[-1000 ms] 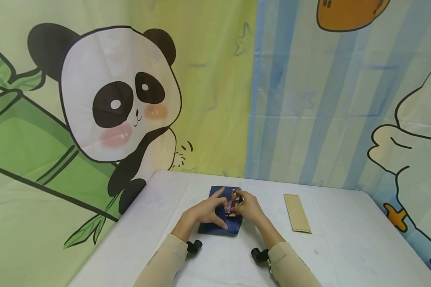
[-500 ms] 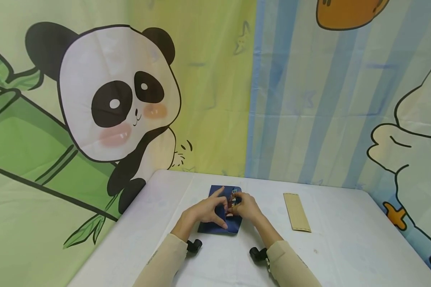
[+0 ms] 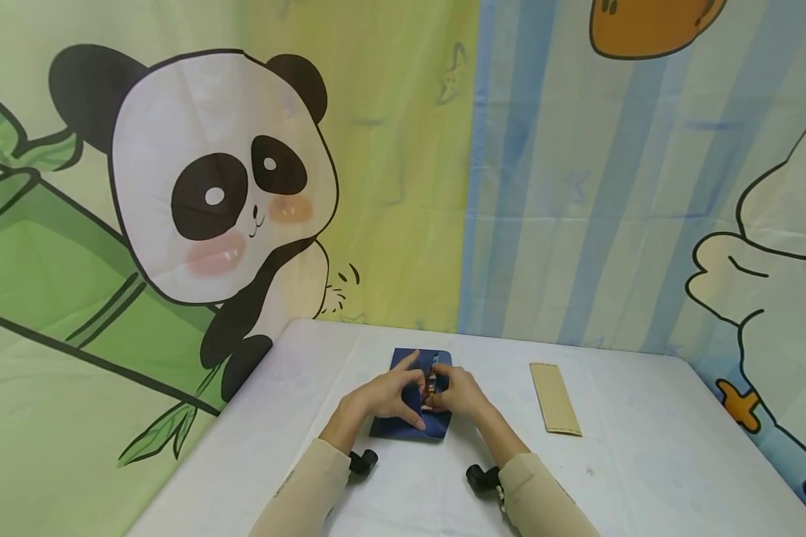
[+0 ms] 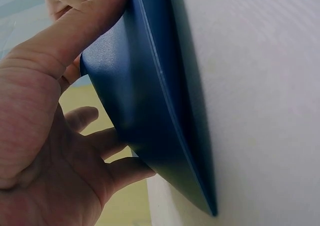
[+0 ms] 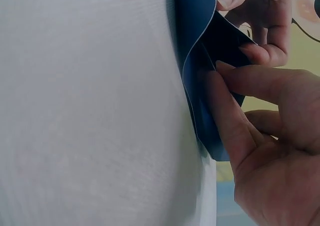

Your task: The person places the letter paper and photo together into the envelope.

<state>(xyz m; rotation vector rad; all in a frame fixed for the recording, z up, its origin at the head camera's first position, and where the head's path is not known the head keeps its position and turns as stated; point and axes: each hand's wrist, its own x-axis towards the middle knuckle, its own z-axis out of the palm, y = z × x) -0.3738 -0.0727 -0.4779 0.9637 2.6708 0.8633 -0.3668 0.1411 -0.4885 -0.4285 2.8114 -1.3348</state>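
The dark blue folder (image 4: 135, 100) is smooth and faintly glossy, its cover bowed up, a small multicoloured patch (image 3: 433, 382) showing. It lies near the table's (image 3: 645, 440) far edge, towards the far left corner, between the hands: the left hand (image 3: 386, 394) pinches the cover; the right hand's (image 3: 465, 391) fingertips reach inside, their grip unclear.

At the blue folder (image 3: 403, 428), the colourful patch (image 3: 433, 383) (partly covered) is indistinct.

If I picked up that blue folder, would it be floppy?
The blue folder would probably flex, since its edge bows visibly. It may slip a little, as its surface looks smooth and faintly shiny. Its thin walls suggest lightness.
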